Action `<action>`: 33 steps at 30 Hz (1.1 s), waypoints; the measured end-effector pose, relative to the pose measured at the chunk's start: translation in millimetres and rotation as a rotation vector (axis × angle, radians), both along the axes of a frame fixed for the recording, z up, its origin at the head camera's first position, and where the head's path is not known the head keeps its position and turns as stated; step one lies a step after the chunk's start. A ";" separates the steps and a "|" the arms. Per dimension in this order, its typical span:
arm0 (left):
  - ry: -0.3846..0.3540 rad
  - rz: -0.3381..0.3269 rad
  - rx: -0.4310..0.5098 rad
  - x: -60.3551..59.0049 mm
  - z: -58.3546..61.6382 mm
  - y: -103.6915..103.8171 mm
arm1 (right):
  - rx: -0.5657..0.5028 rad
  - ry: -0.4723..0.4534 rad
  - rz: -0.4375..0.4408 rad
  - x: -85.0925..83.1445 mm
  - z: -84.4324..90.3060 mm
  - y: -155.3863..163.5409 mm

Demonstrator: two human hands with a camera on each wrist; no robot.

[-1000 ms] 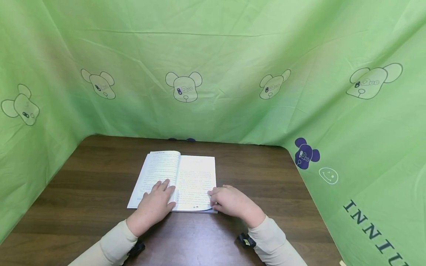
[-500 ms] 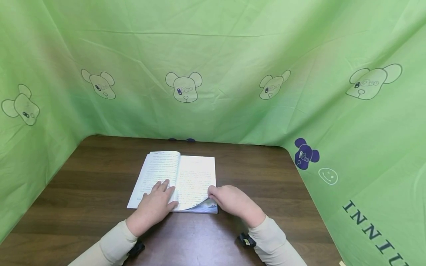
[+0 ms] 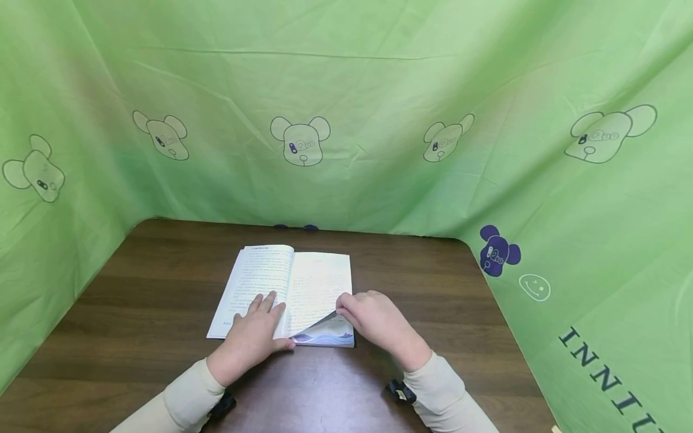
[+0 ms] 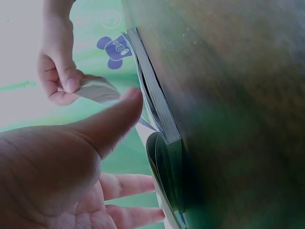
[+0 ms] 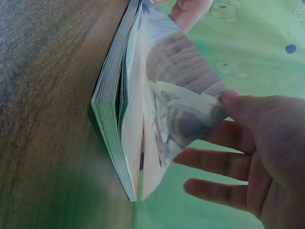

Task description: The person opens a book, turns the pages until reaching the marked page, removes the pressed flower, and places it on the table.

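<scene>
Book [image 3: 295, 282] lying open on worktop [image 3: 433, 300]; left hand [image 3: 254, 331] pressing flat, fingers straight; right hand [image 3: 373, 319] pinching page corner [image 3: 325, 319], lifting. Hard tugging is risking tearing it.

Left hand [image 3: 253, 334] lies flat, palm down, fingers straight and slightly spread, thumb extended toward the right. Right hand [image 3: 373, 319] is raised on its outer edge, thumb and forefinger pinched together, remaining fingers loosely extended. Both forearms, in cream sleeves, converge from below.
</scene>
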State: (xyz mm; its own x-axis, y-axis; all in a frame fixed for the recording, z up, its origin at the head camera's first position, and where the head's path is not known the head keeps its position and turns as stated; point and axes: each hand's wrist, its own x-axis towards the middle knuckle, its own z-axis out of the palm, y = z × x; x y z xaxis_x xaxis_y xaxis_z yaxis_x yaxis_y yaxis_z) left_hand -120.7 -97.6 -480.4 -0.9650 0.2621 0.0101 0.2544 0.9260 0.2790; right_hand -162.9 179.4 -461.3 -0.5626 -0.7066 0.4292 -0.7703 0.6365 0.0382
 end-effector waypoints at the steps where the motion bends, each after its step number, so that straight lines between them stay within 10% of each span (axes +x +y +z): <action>1: 0.002 0.000 0.001 0.0 0.2 0.1 | -0.008 0.006 0.007 -0.2 0.3 -0.2; 17: 0.028 0.020 0.087 -3.9 -0.7 -1.4 | -0.136 0.013 -0.025 -2.3 5.9 -0.1; 33: 0.301 0.054 0.161 -6.0 -2.6 -2.4 | 0.238 -0.491 0.009 7.2 -1.9 0.6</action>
State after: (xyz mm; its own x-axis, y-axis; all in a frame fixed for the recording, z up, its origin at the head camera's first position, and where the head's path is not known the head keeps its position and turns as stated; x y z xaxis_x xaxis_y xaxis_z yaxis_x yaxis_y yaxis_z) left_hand -126.7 -100.0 -482.9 -0.9249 0.1826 0.3334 0.2993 0.8906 0.3426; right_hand -155.7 180.0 -463.2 -0.6499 -0.7580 -0.0548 -0.7394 0.6474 -0.1849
